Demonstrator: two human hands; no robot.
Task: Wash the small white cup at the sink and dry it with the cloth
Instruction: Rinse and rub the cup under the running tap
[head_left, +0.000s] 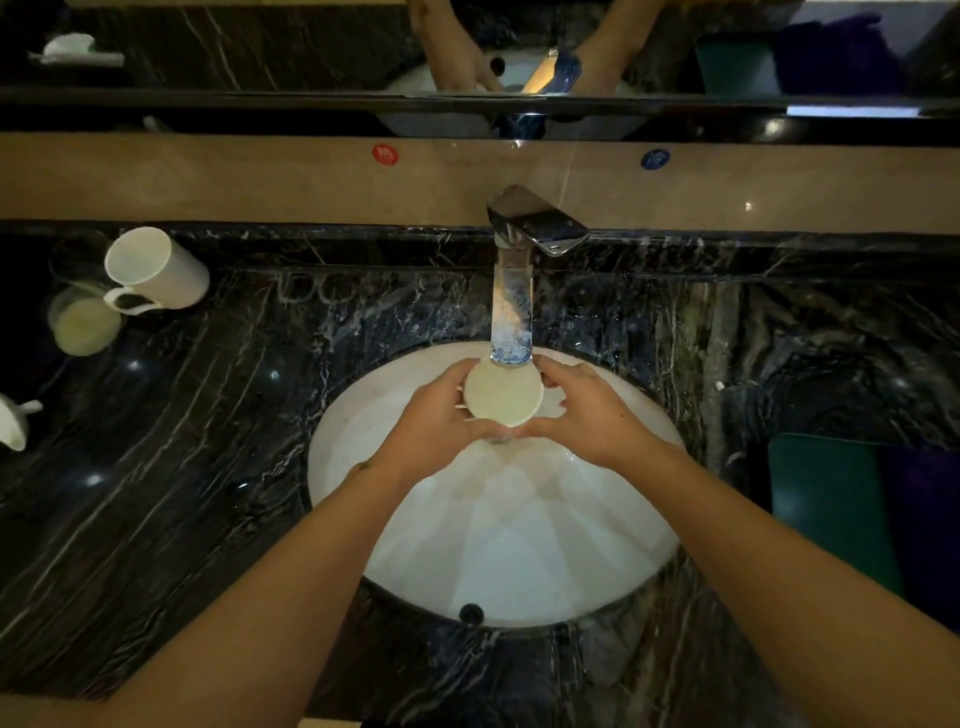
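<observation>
The small white cup (503, 396) is held upright over the white oval sink (519, 551), directly under the spout of the chrome faucet (514, 306). My left hand (436, 421) wraps its left side and my right hand (592, 415) holds its right side, fingers and thumb curled around the rim. The cup looks full of pale liquid. A dark green cloth (826, 509) lies folded on the counter to the right of the sink, with a purple cloth (924, 525) beside it.
On the black marble counter at the left stand a white mug (156, 270) with a handle, a round pale cup (85, 325) and a white piece (13, 421) at the edge. A mirror runs along the back wall, above red and blue dots.
</observation>
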